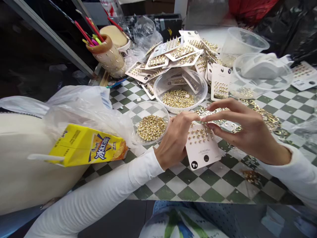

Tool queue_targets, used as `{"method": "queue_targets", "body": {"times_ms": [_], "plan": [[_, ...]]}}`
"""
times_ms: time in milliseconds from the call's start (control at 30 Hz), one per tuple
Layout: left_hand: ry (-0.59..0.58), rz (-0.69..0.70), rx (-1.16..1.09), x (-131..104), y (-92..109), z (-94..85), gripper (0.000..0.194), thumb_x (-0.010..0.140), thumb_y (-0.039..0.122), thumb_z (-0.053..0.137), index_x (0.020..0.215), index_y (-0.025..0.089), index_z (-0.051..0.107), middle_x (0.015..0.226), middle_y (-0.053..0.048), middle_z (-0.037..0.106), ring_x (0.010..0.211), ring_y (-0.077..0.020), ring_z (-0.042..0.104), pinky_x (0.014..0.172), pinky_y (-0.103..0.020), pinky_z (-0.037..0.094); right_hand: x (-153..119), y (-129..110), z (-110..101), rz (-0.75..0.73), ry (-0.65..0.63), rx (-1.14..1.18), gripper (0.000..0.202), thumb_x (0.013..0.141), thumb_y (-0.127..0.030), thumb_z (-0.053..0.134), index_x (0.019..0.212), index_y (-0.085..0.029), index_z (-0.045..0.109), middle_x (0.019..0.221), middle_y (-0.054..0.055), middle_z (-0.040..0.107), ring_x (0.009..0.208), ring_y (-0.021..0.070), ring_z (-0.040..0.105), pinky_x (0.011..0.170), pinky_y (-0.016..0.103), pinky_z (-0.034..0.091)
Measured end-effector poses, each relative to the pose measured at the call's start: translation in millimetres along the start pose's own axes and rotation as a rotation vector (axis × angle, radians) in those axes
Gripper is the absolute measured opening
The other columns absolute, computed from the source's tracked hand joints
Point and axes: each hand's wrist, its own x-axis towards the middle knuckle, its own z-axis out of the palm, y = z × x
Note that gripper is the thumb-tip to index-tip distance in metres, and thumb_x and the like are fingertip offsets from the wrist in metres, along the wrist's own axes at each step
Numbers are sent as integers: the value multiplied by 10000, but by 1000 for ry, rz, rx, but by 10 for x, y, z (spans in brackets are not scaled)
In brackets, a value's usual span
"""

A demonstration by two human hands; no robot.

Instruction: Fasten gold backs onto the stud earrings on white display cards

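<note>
The stud-covered card (204,152) lies near the counter's (188,191) front edge, right of its middle, its rows facing up, perhaps for easy viewing. The left hand's (173,138) bent fingers hold its upper left side, seemingly to steady it. The right hand's (247,129) thumb and a finger nearly meet at its top edge; whether they pinch anything, I cannot tell. A clear bowl (141,110) sits beside the left hand, likely for reach.

The bare left hand (173,140) curls with its index finger pointing right; its forearm, in a long white sleeve (104,200), crosses the green-and-white checkered worktop's (188,191) near edge. The bare right hand (241,129) reaches leftward, fingers bent and parted.
</note>
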Motion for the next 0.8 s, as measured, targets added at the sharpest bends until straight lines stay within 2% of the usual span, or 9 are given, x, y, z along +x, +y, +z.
{"method": "queue_targets", "body": {"times_ms": [133, 367, 633, 800], "plan": [[-26, 9, -11, 8, 11, -17, 381, 960, 207, 623, 1311, 230, 476, 1254, -109, 637, 1152, -246, 612, 891, -392, 478, 6, 50, 18, -5, -27, 99, 250, 947, -206, 700, 1164, -315, 760, 1163, 51, 676, 1103, 229, 684, 895, 385, 587], [-66, 24, 61, -4, 6, -46, 380, 989, 286, 623, 1357, 243, 541, 1275, -125, 593, 1206, -276, 588, 934, -424, 472, -31, 74, 37, 131, 7, 315, 381, 940, -80, 578, 1124, -343, 783, 1222, 38, 680, 1199, 228, 646, 948, 397, 563], [-82, 37, 75, -12, 8, -56, 326, 982, 262, 632, 1305, 240, 589, 1286, -130, 578, 1206, -275, 586, 942, -434, 471, -3, 54, 35, 220, -28, 424, 338, 935, -113, 568, 1030, -329, 809, 1198, 38, 700, 1173, 203, 667, 898, 343, 604], [-75, 11, 59, -13, 9, -50, 344, 970, 232, 643, 1308, 237, 579, 1284, -131, 581, 1222, -278, 583, 937, -434, 478, -9, 60, 38, 203, -27, 375, 379, 920, -71, 544, 1042, -321, 802, 1188, 40, 702, 1185, 221, 662, 906, 376, 594]]}}
